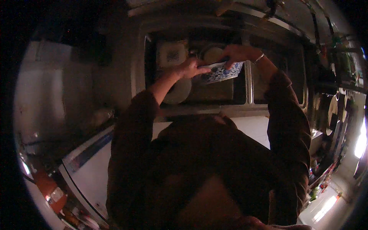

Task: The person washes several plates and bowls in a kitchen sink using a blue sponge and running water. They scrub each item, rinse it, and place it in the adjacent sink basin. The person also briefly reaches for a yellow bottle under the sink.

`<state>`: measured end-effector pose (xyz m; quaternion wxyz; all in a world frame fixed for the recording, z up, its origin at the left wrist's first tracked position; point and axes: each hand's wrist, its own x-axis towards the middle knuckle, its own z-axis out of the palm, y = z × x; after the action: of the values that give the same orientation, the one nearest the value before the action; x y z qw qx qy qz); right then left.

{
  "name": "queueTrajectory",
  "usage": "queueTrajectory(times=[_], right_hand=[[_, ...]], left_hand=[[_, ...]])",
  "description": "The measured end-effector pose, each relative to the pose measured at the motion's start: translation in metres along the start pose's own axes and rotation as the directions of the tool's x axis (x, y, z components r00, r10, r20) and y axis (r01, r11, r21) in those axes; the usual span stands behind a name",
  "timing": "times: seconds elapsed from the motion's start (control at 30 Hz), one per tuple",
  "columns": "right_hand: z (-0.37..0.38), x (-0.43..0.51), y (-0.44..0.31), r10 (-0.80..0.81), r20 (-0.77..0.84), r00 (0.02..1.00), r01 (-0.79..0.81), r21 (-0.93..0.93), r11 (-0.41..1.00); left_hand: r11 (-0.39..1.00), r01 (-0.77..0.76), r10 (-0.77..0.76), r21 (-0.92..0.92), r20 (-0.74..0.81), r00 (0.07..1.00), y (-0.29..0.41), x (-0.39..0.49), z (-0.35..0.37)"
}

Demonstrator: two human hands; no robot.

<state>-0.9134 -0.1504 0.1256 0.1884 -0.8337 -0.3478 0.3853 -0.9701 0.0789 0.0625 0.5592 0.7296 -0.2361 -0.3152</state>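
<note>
A blue-and-white patterned bowl (225, 72), tilted with its outer wall towards me, is held above the left basin of a double sink (250, 86). My left hand (191, 69) grips its left end, thumb along the wall. On its right end, my right hand (240, 54) has its fingers over the upper rim. Below and behind the hands, a squarish pale dish (172, 54) with a dark centre lies at the basin's far left. A round pale dish (212, 54) is partly covered by my right hand. Nearer to me, a round plate (181, 90) shows beside my left forearm.
The sink's right basin (283, 54) lies past the metal divider, under my right forearm. A white surface (253, 128) runs along the sink's front edge. Left of me is a white appliance-like box (89, 166). Racks with hanging utensils (333, 112) stand at the right. The light is dim.
</note>
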Motion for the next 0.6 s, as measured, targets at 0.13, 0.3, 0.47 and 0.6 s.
queueTrajectory(times=[0.13, 0.3, 0.47, 0.6], right_hand=[[-0.010, 0.001, 0.015, -0.089, -0.131, 0.987, 0.082, -0.061, 0.995], [0.006, 0.014, 0.079, 0.036, -0.532, 0.846, 0.065, 0.170, 0.983], [0.090, 0.074, 0.163, 0.128, -0.639, 0.758, 0.385, 0.597, 0.704], [0.149, 0.091, 0.183, 0.334, -0.500, 0.799, -0.160, 0.358, 0.920]], left_hand=[[0.987, 0.152, -0.144, 0.060, -0.120, 0.982, 0.003, -0.003, 0.002], [0.922, 0.385, -0.379, -0.047, -0.312, 0.871, 0.010, -0.016, -0.011], [0.882, 0.398, -0.468, -0.250, -0.557, 0.687, 0.036, -0.055, -0.009], [0.794, 0.163, -0.536, -0.586, -0.546, 0.644, 0.051, -0.059, 0.007]])
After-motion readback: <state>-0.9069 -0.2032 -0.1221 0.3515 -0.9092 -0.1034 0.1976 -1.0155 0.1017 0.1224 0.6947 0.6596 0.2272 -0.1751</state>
